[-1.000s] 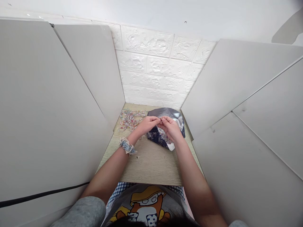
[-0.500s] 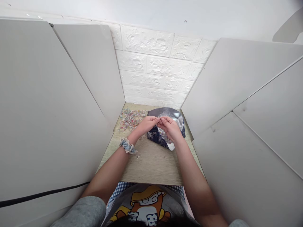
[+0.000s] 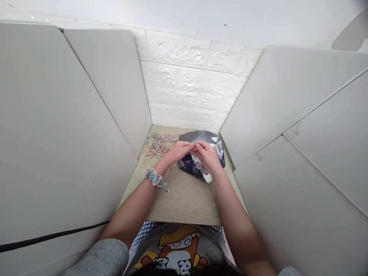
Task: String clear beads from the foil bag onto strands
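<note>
You are sitting in a narrow booth: tall white panels (image 3: 71, 115) close in on the left and right of the frame, and a white brick-textured wall (image 3: 186, 84) fills the upper middle. A black cable (image 3: 51, 239) runs along the lower left. At the bottom of the frame, a wood-grain board (image 3: 184, 203) extends out from your lap, with a cartoon-print top (image 3: 176, 245) and checked cloth (image 3: 146, 232) just behind its near edge.

As things lie, the beads are in two places. The larger tangle of beaded strands (image 3: 158, 145) spreads across the far left of the board, while a smaller clump of beads (image 3: 198, 165) sits in the open mouth of a silver foil pouch (image 3: 202, 137) at the far right, under your right hand (image 3: 207, 155). The pouch's navy patterned side (image 3: 188, 165) lies flat on the board.

Your left hand (image 3: 178, 151), with a blue scrunchie (image 3: 154, 177) on its wrist, meets your right above the pouch. Both sets of fingertips (image 3: 192, 145) are pinched closed at centre, but whatever they grip is too small to make out.
</note>
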Tool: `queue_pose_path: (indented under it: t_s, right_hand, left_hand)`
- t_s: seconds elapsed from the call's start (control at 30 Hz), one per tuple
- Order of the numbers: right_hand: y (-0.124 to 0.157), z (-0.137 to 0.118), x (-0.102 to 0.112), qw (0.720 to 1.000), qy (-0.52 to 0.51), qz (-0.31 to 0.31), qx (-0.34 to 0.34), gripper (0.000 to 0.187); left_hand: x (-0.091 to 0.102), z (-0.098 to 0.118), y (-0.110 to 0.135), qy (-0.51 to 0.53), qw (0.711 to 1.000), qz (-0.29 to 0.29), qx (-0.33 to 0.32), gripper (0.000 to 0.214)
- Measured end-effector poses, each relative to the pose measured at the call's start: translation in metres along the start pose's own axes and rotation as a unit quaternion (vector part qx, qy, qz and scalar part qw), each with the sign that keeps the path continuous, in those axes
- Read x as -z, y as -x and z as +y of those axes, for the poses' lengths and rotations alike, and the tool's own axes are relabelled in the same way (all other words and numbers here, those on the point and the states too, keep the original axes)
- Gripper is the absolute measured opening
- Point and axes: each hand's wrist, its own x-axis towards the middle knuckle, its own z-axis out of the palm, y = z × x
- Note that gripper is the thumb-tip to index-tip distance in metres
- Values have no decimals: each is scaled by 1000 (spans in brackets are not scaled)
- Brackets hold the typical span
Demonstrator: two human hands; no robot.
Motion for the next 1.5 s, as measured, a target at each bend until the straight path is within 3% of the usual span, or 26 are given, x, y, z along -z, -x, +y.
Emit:
queue_pose_path:
  t_s: [0.7,0.87,1.1,1.23,1.5]
  right_hand:
    - [1,1,0,998,61,1,18,16]
    - [1,2,0,989,147,2,32,16]
    - [-1,8,5,946,308,12,97,17]
    - [0,6,3,958,272,12,85,15]
    - [1,0,0,991,131,-2,18,17]
  left_hand:
    - [2,0,0,19,1000,-10,19,37]
    - [3,-7,-2,6,999,-11,33,38]
    - [6,-15,-3,23,996,-24,87,32]
    - [7,-12,-2,55,993,-45,90,25]
    - [5,-1,3,14,997,-39,65,25]
